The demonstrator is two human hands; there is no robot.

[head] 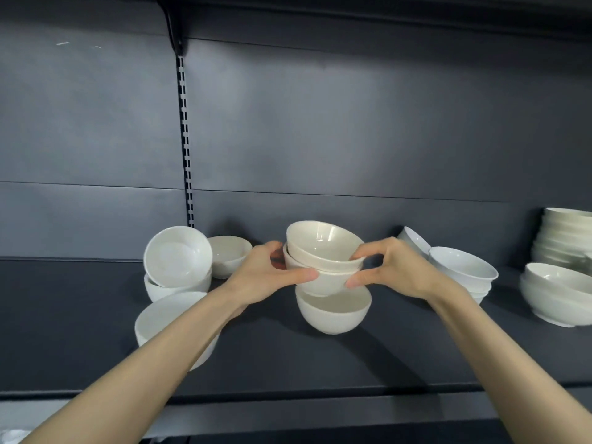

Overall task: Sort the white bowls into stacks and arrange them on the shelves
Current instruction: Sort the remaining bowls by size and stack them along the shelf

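Nested bowl pair (323, 251) clasped from both sides by left grip (272, 277) and right grip (395, 272), fingers curled round walls, likely to keep it level. Pair held just above single white bowl (333, 314) on shelf (320, 363), apparently meant as stack base. Top bowl seated tilted.

Bowls (323, 248) glossy white ceramic, smooth; shelf (400, 354) matt dark painted metal.

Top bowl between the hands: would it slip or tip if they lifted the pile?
Probably apt to slide: the top bowl sits tilted, not nested level, in the bowl beneath. Its glossy glaze looks slippery. It looks like rigid ceramic, so likely chips if dropped; the left hand and right hand grip mainly the bowl beneath.
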